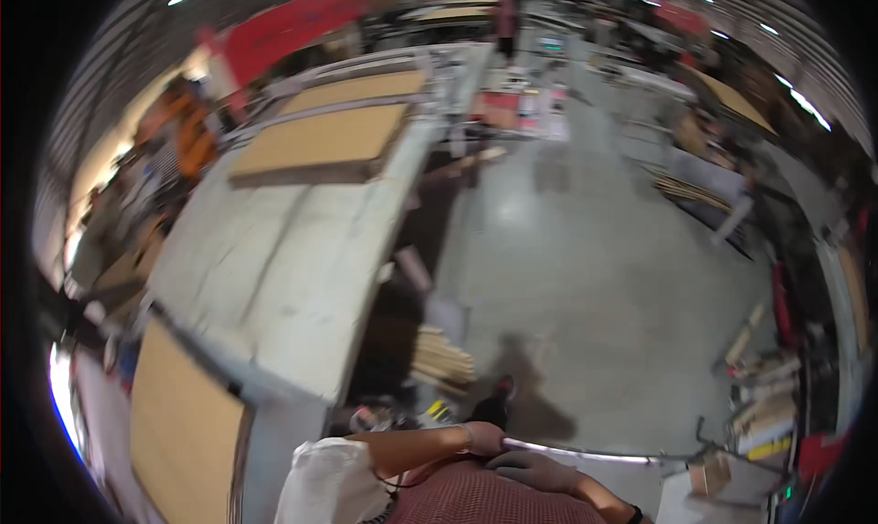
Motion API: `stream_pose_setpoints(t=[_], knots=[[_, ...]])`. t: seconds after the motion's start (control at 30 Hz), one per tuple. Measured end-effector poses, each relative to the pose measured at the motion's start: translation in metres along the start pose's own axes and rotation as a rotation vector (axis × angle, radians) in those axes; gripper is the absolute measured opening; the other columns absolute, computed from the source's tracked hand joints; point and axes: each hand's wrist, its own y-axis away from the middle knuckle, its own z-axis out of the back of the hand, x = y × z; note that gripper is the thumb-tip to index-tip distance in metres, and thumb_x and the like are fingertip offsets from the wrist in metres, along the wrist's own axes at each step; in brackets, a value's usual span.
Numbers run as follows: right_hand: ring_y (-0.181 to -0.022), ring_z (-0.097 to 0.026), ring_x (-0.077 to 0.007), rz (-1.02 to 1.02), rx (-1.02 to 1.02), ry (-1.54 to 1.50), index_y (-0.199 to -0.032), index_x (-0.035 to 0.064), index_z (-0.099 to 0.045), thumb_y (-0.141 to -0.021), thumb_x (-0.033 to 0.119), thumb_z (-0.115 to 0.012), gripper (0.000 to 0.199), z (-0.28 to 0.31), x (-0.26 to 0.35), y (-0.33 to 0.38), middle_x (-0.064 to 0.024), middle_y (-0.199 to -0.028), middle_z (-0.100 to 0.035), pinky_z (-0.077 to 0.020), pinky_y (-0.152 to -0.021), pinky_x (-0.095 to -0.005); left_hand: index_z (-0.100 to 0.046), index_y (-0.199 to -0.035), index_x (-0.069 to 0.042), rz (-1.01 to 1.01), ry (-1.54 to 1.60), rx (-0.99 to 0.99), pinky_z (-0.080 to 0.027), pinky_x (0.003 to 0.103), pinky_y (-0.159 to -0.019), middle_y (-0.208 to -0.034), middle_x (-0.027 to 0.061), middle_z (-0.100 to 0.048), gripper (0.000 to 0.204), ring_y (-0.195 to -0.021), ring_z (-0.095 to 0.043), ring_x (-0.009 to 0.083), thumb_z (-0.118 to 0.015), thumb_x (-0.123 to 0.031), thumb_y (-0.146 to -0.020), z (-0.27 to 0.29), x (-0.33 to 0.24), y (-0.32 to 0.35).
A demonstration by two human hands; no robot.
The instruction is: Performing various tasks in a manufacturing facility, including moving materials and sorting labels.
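My left hand (483,439), in a pale glove, is held in front of my body with its fingers closed at the end of a thin pale strip (581,451). That strip runs off to the right; blur hides what it is made of. Just below and to the right, my right hand (535,472) wears a grey glove. Its fingers point left and lie fairly flat near the front of my checked red shirt (476,498), apparently with nothing in them.
A long pale worktable (283,259) stands at left, with tan boards (320,140) at its far end. Another tan board (187,423) is near left. Wood strips (442,355) are stacked under the table. Grey floor (585,250) stretches ahead; stacked pieces (764,414) line the right.
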Motion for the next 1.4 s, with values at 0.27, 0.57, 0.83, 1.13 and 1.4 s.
stream_pose_setpoints(t=[0.27, 0.57, 0.83, 1.13, 1.4], knots=[[-0.112, -0.056, -0.0309, -0.215, -0.109, 0.244, -0.114, 0.0034, -0.063, -0.089, 0.021, -0.047, 0.035, 0.238, -0.065, -0.061, -0.0171, -0.117, -0.062, -0.0404, -0.098, -0.0377, -0.064, -0.117, -0.018, -0.147, -0.432, 0.193, -0.048, 0.040, -0.090, -0.115, 0.0143, -0.065, 0.046, -0.107, -0.061, 0.0325, -0.051, -0.047, -0.084, 0.222, -0.040, -0.157], [-0.105, -0.063, -0.0314, -0.573, -0.326, 0.344, -0.103, 0.0032, -0.071, -0.084, 0.026, -0.052, 0.036, 0.509, -0.024, -0.021, -0.0192, -0.112, -0.065, -0.0484, -0.090, -0.0405, -0.065, -0.115, -0.017, -0.276, -0.421, 0.258, -0.048, 0.038, -0.088, -0.109, 0.0121, -0.067, 0.040, -0.103, -0.063, 0.0302, -0.056, -0.038, -0.082, 0.487, -0.155, -0.331], [-0.129, -0.044, -0.0220, -0.109, -0.201, 0.534, -0.135, 0.0159, -0.052, -0.088, 0.035, -0.052, 0.051, 0.797, -0.081, -0.088, -0.0070, -0.140, -0.049, -0.0336, -0.106, -0.0363, -0.062, -0.118, -0.022, 0.046, -0.375, -0.178, -0.049, 0.043, -0.085, -0.105, 0.0167, -0.066, 0.038, -0.100, -0.061, 0.0354, -0.050, -0.028, -0.082, 0.728, -0.260, -0.397], [-0.133, -0.038, -0.0259, 0.082, -0.132, 0.614, -0.136, 0.0132, -0.047, -0.094, 0.036, -0.039, 0.049, 1.077, -0.161, -0.200, -0.0110, -0.144, -0.042, -0.0296, -0.109, -0.0356, -0.066, -0.104, -0.015, 0.065, -0.101, -0.535, -0.051, 0.042, -0.079, -0.100, 0.0139, -0.067, 0.033, -0.093, -0.063, 0.0330, -0.056, -0.033, -0.079, 0.916, -0.191, -0.538], [-0.119, -0.051, -0.0211, 0.045, 0.094, 0.282, -0.130, 0.0099, -0.053, -0.092, 0.025, -0.046, 0.041, 1.376, 0.012, -0.195, -0.0138, -0.132, -0.054, -0.0396, -0.101, -0.0345, -0.069, -0.098, -0.011, -0.040, -0.193, -0.488, -0.052, 0.041, -0.077, -0.091, 0.0139, -0.068, 0.028, -0.087, -0.064, 0.0343, -0.060, -0.026, -0.076, 1.208, -0.217, -0.672]])
